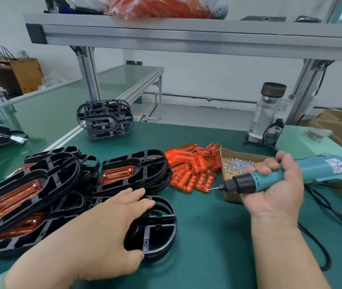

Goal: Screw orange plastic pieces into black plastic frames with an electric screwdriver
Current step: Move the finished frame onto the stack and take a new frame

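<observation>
Surroundings: orange pieces (193,165) are heaped at centre, between stacked frames (132,172) and screw box (239,163).
Left hand (111,224): laid nearly flat on black frame (161,232), lower centre of worktop (207,257).
Right hand (274,188): wrapped round electric screwdriver (291,174), palm up, bit pointed left.

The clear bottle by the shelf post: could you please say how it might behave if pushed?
The clear bottle stands tall and narrow, so a push near its dark lid would probably tip it. Its round body would likely roll once down. It looks like glass, so perhaps fragile.
</observation>
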The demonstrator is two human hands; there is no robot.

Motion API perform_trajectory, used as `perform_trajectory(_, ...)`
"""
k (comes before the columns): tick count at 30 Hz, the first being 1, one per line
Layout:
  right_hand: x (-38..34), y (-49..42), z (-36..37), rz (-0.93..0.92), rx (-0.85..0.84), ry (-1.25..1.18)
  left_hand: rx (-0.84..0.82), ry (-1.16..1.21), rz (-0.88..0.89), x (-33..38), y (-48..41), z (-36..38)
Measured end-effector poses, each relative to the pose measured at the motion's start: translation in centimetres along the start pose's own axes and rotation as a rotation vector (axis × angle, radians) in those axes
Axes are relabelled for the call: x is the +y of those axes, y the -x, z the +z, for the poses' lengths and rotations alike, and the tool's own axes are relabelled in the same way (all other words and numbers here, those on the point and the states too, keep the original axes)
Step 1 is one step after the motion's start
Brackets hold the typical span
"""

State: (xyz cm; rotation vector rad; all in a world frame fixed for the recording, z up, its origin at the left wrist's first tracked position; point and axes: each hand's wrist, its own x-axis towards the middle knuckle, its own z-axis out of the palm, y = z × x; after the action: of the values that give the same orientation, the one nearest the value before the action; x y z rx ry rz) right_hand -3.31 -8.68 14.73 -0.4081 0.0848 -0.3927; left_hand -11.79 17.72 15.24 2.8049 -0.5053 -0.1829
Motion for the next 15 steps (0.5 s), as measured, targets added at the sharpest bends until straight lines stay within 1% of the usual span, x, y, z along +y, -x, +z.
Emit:
perform_trajectory(5, 0.4, 0.3, 0.1, 0.018, -0.019, 0.003, -0.017, 0.025, 0.000, -0.8, 0.0, 0.4)
perform_trajectory(7, 0.6, 0.4, 0.2, 0.027, -0.029, 0.010, 0.011, 0.053, 0.007, -1.0, -1.0, 1.0)
perform_trajectory(10, 0.9, 0.4, 0.2, 0.043, -0.045, 0.024, -0.007, 0.155, -0.034, -0.9, -1.5, 0.7)
perform_trajectory(12, 1.1, 0.4, 0.2, 0.049, -0.041, 0.024, -0.014, 0.122, 0.025, -0.5, -0.9, -0.5)
perform_trajectory(14, 1.3, 0.4, 0.1, 0.052, -0.034, 0.022, 0.041, 0.118, 0.054, 0.5, -0.2, -2.2)
perform_trajectory(15, 1.3, 0.4, 0.0, 0.047, -0.027, 0.027, 0.099, 0.119, 0.075, 0.7, -0.1, -3.0)
